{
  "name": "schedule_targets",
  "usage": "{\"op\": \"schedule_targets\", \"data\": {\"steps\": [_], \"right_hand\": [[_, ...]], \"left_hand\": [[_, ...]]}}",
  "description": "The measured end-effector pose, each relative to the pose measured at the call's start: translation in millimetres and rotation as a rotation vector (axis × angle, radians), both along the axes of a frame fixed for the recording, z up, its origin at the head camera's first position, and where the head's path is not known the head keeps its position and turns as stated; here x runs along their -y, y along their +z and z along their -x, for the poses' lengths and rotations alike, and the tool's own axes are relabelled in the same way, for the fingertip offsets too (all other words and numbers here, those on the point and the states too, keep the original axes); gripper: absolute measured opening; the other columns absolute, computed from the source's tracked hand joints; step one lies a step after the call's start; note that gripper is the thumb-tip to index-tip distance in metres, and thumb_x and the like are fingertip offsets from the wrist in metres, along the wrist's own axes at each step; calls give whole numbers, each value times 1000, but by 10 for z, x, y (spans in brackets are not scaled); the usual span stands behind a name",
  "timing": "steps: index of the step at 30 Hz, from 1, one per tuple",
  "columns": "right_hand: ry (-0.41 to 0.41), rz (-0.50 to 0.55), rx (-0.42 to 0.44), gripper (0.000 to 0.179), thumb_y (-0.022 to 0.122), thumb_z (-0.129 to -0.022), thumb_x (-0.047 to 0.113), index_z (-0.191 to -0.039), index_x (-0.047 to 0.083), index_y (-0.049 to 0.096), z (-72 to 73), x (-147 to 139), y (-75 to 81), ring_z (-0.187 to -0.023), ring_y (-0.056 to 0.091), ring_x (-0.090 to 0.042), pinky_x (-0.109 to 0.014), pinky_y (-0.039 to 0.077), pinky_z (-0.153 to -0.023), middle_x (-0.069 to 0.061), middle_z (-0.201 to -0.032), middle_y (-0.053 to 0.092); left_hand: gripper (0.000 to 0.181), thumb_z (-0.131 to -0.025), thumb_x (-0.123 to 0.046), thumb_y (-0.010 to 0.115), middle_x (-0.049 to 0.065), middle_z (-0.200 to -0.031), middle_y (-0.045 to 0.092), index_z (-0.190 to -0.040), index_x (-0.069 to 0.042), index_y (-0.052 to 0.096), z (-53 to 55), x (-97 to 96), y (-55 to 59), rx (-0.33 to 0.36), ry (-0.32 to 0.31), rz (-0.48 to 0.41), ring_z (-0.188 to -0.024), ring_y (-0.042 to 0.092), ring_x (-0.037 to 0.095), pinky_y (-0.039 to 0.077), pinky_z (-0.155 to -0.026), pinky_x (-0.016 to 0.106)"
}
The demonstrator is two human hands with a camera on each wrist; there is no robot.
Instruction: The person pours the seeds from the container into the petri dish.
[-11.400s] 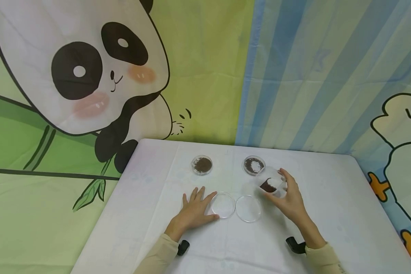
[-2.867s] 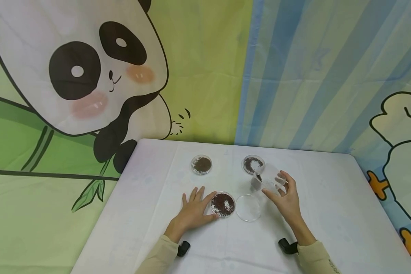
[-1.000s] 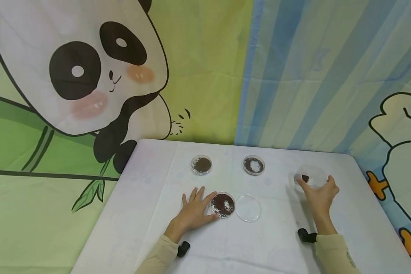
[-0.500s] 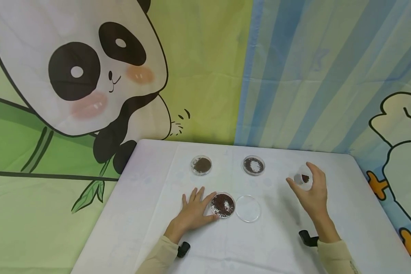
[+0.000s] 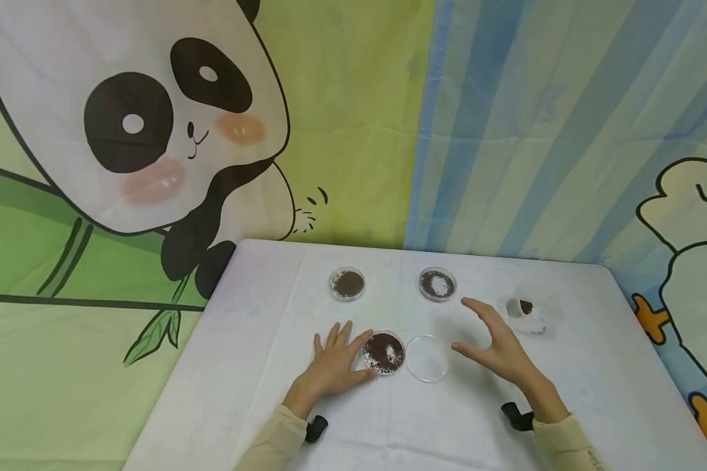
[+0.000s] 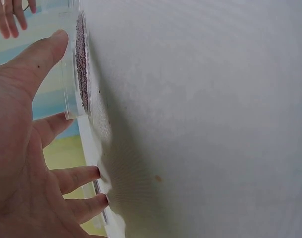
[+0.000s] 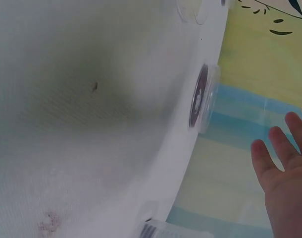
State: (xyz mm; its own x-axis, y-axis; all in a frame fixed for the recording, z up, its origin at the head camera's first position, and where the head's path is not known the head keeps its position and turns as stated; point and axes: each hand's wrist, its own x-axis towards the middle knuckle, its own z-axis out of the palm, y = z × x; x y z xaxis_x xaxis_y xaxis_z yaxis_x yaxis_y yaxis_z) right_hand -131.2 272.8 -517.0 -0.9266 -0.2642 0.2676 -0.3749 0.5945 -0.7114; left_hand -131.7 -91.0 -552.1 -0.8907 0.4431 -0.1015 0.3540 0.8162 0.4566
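My left hand [image 5: 334, 366] lies spread on the table, thumb and index finger touching the left rim of a clear petri dish [image 5: 383, 352]. Dark reddish-brown granules with white patches cover that dish. In the left wrist view, the dish [image 6: 81, 64] appears edge-on beside the thumb. To its right sits a clear round dish or lid [image 5: 427, 358] with no granules in it. My right hand [image 5: 497, 347] hovers just right of that clear piece, thumb and fingers spread apart, holding nothing. Farther right, a clear plastic container [image 5: 527, 309] with a little dark material stands on the table.
Two more petri dishes with dark granules stand toward the back, one at left [image 5: 347, 284] and one at right [image 5: 436, 284]. The white-covered table [image 5: 306, 314] meets a printed curtain [image 5: 477, 131] behind. A black wrist mount [image 5: 316, 428] shows below the left hand.
My right hand has set down the clear container at the right, let go, and swung back left. Earlier, granules appeared in the dish beside my left hand, which has stayed put.
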Motion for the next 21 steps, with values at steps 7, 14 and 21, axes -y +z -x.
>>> {"op": "schedule_targets", "data": {"steps": [7,14,21], "right_hand": [[115,-89,97,89,85,-80,41,-151,10,41,-35,108,-96,-138,37,-35,-59,34,-105,-9,-151,43],[161,-221,123,98,91,-71,41,-147,2,42,-58,210,-237,-135,37,-43,-61,34,-106,-21,-146,44],[169,-342,79,104,96,-62,36,-145,0,45,-82,300,-325,-132,40,-43,-62,36,-103,-21,-144,44]], "left_hand": [[79,-88,-63,65,22,-161,22,-155,-32,38,-3,0,3,-1,-1,2,-147,13,48,6,-104,79],[80,-88,-65,64,21,-162,20,-156,-34,36,4,-3,-1,4,1,20,-148,11,47,6,-105,78],[80,-88,-64,65,22,-162,20,-156,-34,36,1,4,-10,5,2,16,-148,10,46,6,-105,78]]}}
